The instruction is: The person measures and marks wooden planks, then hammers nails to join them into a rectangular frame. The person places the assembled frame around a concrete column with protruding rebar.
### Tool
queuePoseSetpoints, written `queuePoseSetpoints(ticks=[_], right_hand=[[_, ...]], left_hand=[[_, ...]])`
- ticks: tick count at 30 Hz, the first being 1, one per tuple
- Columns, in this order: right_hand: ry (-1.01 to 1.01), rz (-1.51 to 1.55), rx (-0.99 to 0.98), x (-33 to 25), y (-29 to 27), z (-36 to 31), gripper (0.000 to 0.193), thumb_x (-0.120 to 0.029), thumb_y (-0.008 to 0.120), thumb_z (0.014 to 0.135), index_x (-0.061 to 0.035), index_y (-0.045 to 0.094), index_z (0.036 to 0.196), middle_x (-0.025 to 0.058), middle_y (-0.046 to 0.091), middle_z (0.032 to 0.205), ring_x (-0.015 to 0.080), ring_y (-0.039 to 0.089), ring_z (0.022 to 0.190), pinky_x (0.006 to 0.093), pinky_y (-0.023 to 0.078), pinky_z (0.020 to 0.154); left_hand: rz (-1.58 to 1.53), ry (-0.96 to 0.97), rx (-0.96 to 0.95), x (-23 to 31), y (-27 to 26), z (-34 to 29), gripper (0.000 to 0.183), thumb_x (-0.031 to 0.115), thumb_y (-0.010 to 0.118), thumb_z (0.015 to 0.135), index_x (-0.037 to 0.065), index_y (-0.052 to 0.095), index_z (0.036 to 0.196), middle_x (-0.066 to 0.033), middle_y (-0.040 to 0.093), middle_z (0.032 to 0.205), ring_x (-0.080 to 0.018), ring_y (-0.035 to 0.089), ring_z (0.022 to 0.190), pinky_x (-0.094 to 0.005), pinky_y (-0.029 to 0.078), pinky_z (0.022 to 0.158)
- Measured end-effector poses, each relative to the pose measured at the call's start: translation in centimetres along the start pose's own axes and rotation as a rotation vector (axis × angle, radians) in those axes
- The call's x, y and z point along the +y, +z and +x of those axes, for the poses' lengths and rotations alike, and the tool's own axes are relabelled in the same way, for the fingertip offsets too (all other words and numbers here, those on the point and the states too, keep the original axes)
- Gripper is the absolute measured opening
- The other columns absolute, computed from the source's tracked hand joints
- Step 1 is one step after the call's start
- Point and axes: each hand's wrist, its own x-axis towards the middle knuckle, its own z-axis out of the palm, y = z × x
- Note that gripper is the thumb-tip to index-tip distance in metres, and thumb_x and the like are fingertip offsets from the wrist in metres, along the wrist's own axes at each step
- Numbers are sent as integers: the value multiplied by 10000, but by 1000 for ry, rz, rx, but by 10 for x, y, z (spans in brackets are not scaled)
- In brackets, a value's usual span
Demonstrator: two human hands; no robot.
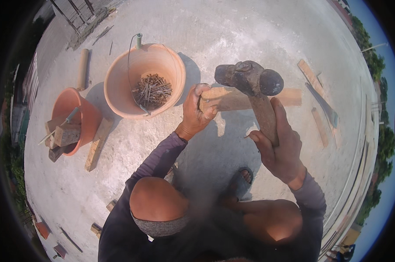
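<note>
Left hand [194,110] clasps wood [229,100] by its left end, long axis rightward; right hand [283,147] grips hammer [255,89], seen across wood, upper centre.

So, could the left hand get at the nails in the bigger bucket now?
Probably, if the left hand first lets go of the wood piece; the nails lie in plain view in the open bucket.

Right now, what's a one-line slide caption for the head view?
Left hand gripping a piece of wood, right hand holding a hammer, with nails in an orange bucket nearby.
</note>
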Motion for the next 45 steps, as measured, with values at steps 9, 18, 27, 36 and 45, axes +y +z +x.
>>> queuePoseSetpoints(ticks=[9,18,27,36,45], right_hand=[[-29,-185,-207,2,-1,0,657,-154,725,961,83,374,1464,181,680,894,254,697,667,336,589,628],[-152,-231,-174,4,7,8,695,-164,714,978,70,345,1519,153,661,859,226,653,599,316,562,581],[-96,-454,-346,8,5,2,711,-155,706,978,28,331,1553,158,680,828,259,707,651,321,555,582],[-85,-341,-297,9,13,7,694,-202,731,965,-12,379,1532,202,710,945,340,729,714,403,580,590],[-117,-579,-332,4,11,-4,706,-273,740,962,-52,403,1542,140,671,859,291,683,615,388,537,510]], left_hand=[[-23,2,-11,-1,-1,-4,657,491,754,914,35,519,1325,-175,574,1201,-296,616,1077,-400,516,905],[-87,-53,-9,-5,-1,-10,686,546,748,916,34,519,1312,-161,573,1180,-275,616,1063,-396,519,893],[-70,-18,-2,-5,1,-2,702,569,758,895,42,520,1291,-143,570,1150,-274,619,1048,-386,516,891],[-95,-53,-29,-1,-2,-2,792,585,828,821,38,521,1303,-135,574,1165,-277,616,1072,-381,515,914],[-81,-189,-119,-6,-4,-17,917,543,887,774,-5,452,1368,-147,543,1247,-253,605,1128,-386,519,984]])
